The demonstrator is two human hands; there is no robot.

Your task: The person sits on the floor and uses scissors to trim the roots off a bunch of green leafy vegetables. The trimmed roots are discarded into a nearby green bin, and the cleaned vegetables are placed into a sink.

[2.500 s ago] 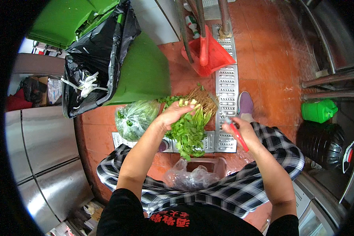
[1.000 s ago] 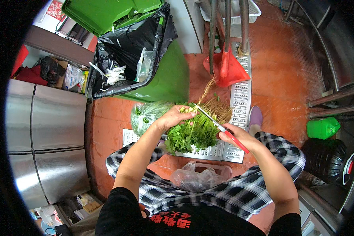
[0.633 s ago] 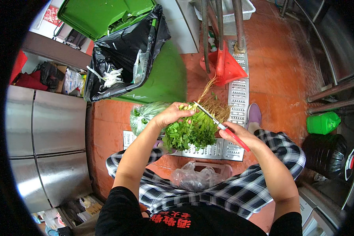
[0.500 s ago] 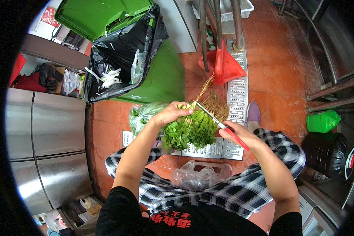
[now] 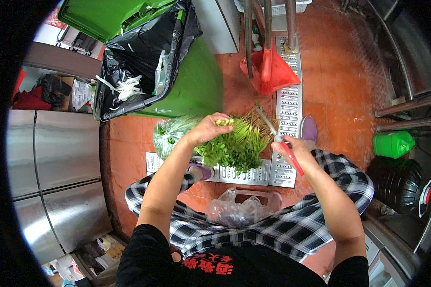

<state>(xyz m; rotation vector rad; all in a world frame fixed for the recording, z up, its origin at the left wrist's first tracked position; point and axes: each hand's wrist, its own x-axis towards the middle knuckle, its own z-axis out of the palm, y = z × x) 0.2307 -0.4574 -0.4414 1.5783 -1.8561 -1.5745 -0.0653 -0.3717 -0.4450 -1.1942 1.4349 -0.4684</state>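
my left hand is curled closed, thumb against fingers, round a bunch of greens, the pale stem ends poking out past my grip. over on the other side, my right hand is wrapped snugly round a red-handled blade, pointing up and leftward in view, across the brown roots; whether the tip touches them, i can't tell. between my hands sits the heap of greens, leaves toward me, roots away, down over the metal grating. where my bunch's leaves end and the heap's begin, i can't make out. just left, a clear bag of greens rests beside the green bin, and beyond the roots there's a red dustpan.
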